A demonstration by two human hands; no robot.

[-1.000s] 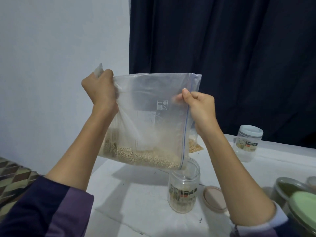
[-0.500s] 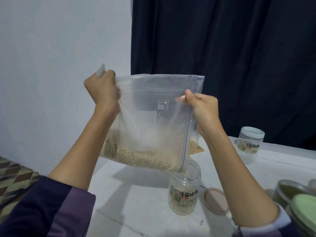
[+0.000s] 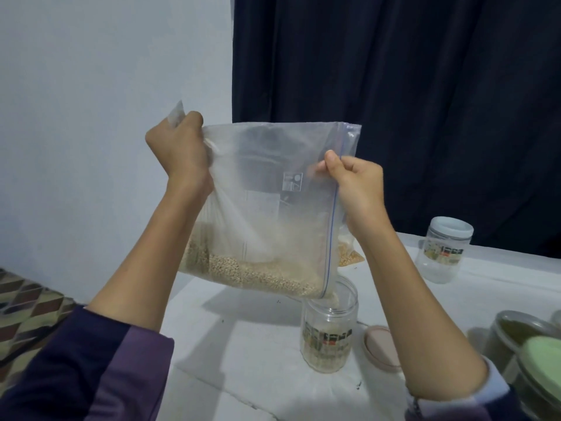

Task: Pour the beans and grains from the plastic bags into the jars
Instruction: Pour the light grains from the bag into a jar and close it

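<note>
A clear zip bag with pale grains along its lower edge hangs tilted above the white table. My left hand grips the bag's upper left corner in a fist. My right hand pinches the zip edge on the right side. The bag's lowest corner sits over the mouth of an open clear jar, and grains spill from that corner into it. The jar holds some grains at the bottom. Its pinkish lid lies flat beside it on the right.
A second jar with a white lid stands at the back right. Another bag of yellowish grains lies behind the held bag. Jars with green contents and a green lid crowd the right edge. A patterned mat lies left of the table.
The bag's lower corner has come down to the jar's mouth and grains have begun spilling out of it. Both hands keep their hold.
</note>
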